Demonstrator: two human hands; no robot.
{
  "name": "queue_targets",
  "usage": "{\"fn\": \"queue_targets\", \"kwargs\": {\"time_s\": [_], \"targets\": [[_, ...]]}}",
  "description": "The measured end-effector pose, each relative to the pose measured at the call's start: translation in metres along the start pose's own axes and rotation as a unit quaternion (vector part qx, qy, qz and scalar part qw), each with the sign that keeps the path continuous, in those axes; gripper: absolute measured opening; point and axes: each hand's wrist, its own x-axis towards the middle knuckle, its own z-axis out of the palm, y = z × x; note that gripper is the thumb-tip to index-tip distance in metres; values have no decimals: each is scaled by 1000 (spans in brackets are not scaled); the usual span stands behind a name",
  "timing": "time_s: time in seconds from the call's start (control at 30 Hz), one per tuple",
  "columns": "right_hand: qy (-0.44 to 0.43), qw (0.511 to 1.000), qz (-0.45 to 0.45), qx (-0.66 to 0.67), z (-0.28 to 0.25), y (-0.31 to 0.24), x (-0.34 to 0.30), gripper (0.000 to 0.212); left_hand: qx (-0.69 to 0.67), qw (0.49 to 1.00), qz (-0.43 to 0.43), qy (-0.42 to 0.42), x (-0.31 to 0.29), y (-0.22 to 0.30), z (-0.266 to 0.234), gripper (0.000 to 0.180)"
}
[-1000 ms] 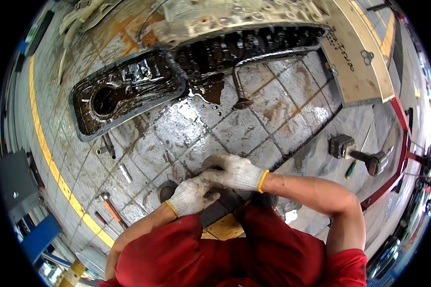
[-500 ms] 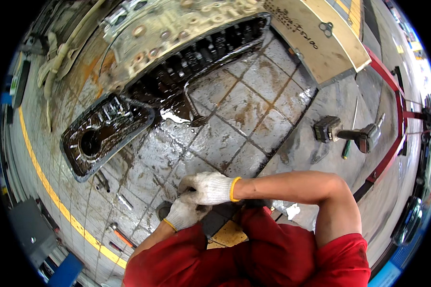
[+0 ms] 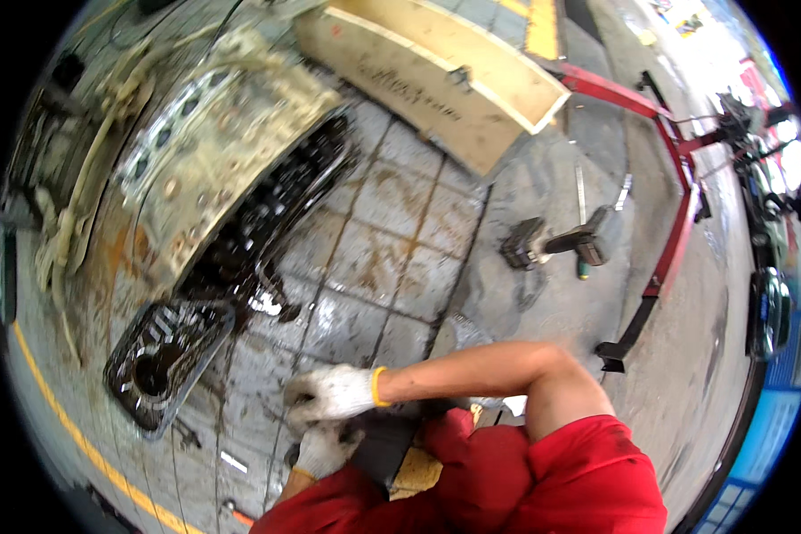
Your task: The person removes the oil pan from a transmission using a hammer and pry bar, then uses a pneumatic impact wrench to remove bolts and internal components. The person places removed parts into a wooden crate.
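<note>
comparing this view with the earlier ones shows that the camera has turned to the right: the engine block (image 3: 231,151) now lies at the upper left of the frame, the pan (image 3: 187,338) at the lower left, and the wooden box (image 3: 472,133) at the top centre. the hands remain together, so handling appears confined to the gloves (image 3: 351,392), located at the lower centre of the frame. the right hand (image 3: 329,398) lies over and touches the left hand (image 3: 327,449); the right fingers curl inward, the left fingers are mostly covered, and whether either set grips anything cannot be told. count as follows: hands, two; gloves, two, white with yellow cuffs; engine block, one; pan, one, oily inside; wooden box, one; bent pipe (image 3: 271,289), one, near the pan; power tool (image 3: 574,245), one, right of centre; screwdriver (image 3: 583,269), one, partly behind the power tool; red frame (image 3: 674,233), one, right side; white strip (image 3: 234,462), one, lower left; orange tool (image 3: 239,513), one, bottom edge, mostly cut off.
</note>
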Motion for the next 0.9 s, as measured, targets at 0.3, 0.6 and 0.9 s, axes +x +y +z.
{"fn": "queue_targets", "kwargs": {"time_s": [0.3, 0.6, 0.9], "targets": [[51, 998, 7, 47, -11, 3, -13, 48, 14, 995, 63, 74, 19, 17, -2, 37], [61, 998, -7, 6, -10, -2, -14, 42, 23, 1000, 5, 16, 13, 29, -12, 40], [182, 977, 101, 37, -32, 5, -69, 59, -20, 1000, 1, 15, -3, 47, -46, 41]]}}
